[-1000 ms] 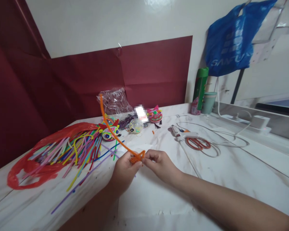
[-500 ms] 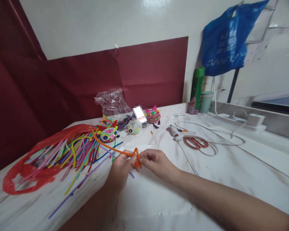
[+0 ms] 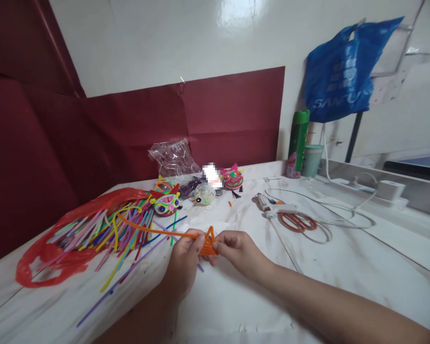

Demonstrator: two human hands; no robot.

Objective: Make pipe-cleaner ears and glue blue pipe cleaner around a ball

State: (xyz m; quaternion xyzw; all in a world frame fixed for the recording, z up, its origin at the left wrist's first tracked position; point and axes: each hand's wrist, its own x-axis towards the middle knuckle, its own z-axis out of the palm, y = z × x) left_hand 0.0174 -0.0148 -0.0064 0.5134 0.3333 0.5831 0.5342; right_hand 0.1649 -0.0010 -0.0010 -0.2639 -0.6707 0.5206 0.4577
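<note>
An orange pipe cleaner is bent into a small pointed, folded shape between my two hands. My left hand is closed on it, thumb on top, and the long free end runs off to the left over the other stems. With thumb and fingertips, my right hand pinches the right side of the folded part. Left of my hands, many coloured pipe cleaners lie fanned out on a red plastic bag. A decorated animal-face ornament sits at the end of that pile.
At right are a glue gun, red-handled scissors and a looping white cable. A pink-eared ornament, a clear round ball and a clear plastic bag stand at the back. A green spray can is beside a cup.
The view has shifted slightly. My right fingers have pressed in against the folded orange part, and the pipe cleaner's free end has swung lower and farther left.
</note>
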